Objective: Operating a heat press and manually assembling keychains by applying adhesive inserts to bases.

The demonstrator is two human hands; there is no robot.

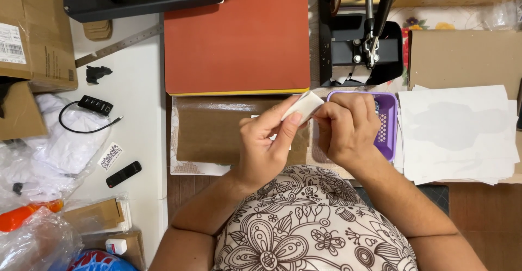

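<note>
- A crowded craft bench is filling the view from above, with a white table sitting on the left and cardboard and paper spreading to the right.
- A person in a flower-print top is holding both hands up close together over the middle of the bench.
- The left hand is pinching a small white paper strip between thumb and fingertips, with the strip tilting up to the right.
- The right hand is curling its fingers in against the strip's upper end; exactly how it is gripping cannot be told.
- A sheet of brown paper is lying flat on the bench just beneath the hands.
- A red pad is resting beyond it, toward the top of the view.
- A purple basket is sitting just beside the right hand, partly hidden behind it.
- A stack of white sheets is lying to the right of the basket.
- A black metal press is standing behind the basket.
- A black cable hub is lying on a white cloth at the left.
</note>
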